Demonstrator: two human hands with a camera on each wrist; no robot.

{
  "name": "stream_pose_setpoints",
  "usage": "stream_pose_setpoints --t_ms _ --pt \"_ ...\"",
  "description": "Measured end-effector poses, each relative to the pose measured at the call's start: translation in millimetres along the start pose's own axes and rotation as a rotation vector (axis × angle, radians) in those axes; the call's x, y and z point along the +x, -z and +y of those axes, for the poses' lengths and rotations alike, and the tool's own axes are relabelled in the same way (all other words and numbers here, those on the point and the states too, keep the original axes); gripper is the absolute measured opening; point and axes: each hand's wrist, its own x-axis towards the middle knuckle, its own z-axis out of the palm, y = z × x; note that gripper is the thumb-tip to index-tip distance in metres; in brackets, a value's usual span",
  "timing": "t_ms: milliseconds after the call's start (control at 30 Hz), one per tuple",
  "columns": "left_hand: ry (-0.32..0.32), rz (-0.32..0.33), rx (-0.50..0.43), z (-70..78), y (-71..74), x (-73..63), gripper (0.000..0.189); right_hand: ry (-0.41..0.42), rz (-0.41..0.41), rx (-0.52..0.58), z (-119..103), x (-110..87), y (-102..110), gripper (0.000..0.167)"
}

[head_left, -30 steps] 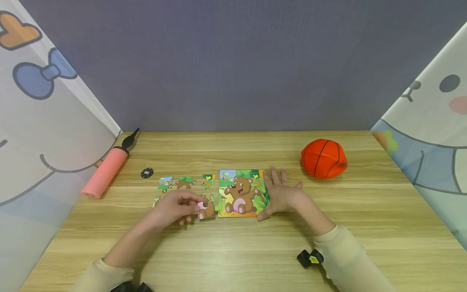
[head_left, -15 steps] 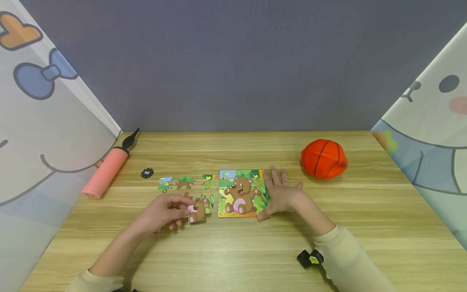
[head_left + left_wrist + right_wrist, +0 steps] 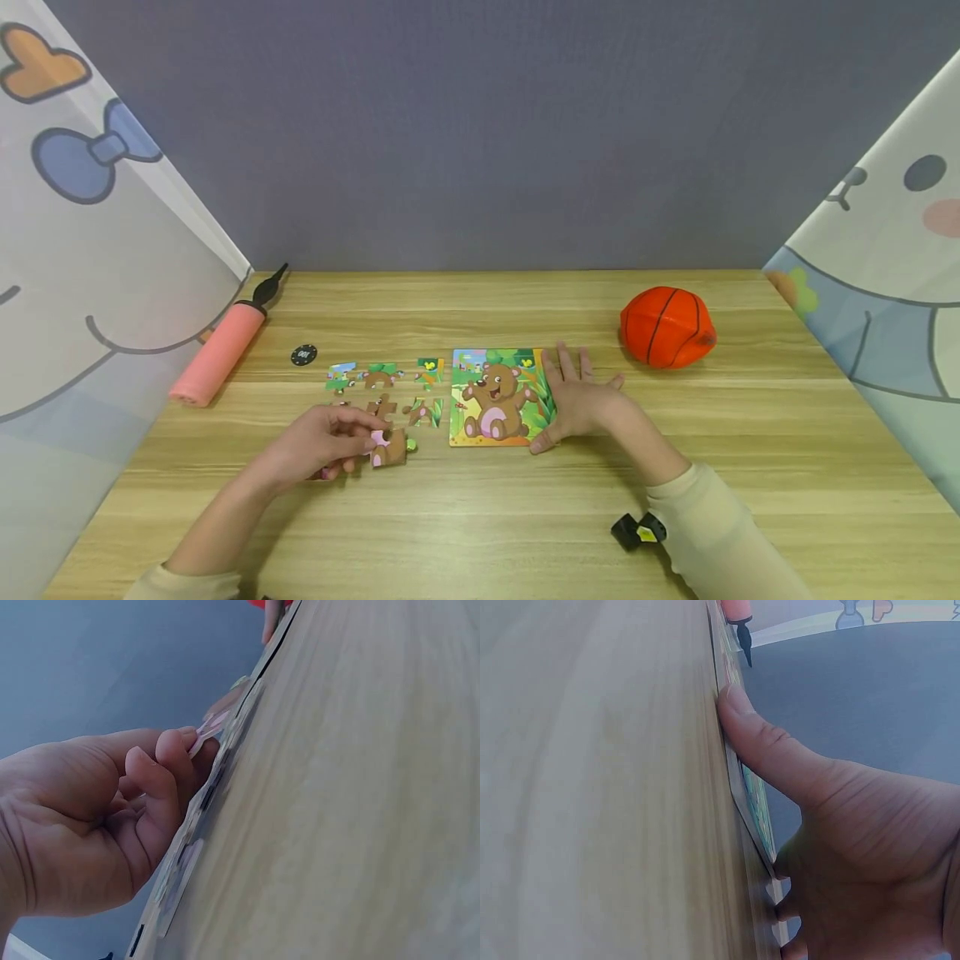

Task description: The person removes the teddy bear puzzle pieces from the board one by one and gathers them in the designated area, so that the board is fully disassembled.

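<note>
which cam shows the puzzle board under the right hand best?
Head view: the puzzle board shows face-up with its bear picture, the right hand flat on its right edge. Right wrist shows only its edge under the thumb. Left wrist shows a blurred sliver.

Pink pump point(image 3: 220, 352) with black nozzle lies at table's point(image 3: 480, 517) far left, against the left curtain point(image 3: 90, 250). Black disc point(image 3: 302, 355) just right of it, near the loose pieces. Orange ball point(image 3: 667, 326) at far right, well apart from the puzzle. Small black-and-yellow object point(image 3: 637, 529) near front edge. Grey wall point(image 3: 480, 125) behind; cartoon curtain point(image 3: 885, 250) on right.
</note>
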Motion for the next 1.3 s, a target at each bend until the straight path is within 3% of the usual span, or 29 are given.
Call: stream_pose_setpoints --t_ms 433,667,900,1300 --pt "-0.037 -0.053 0.017 -4.8 11.5 -5.9 0.028 -0.004 0.007 0.000 1 0.4 -1 0.149" --pt "-0.047 -0.037 0.080 -5.4 16.5 -9.7 0.024 0.000 0.008 0.002 1 0.1 -1 0.149" --pt "-0.011 -0.026 0.059 -4.8 17.2 -10.9 0.030 0.002 0.005 0.003 1 0.8 0 0.150" --pt "-0.002 0.016 0.124 -3.8 17.3 -10.3 0.027 0.002 0.001 0.005 2 2.5 -1 0.150"
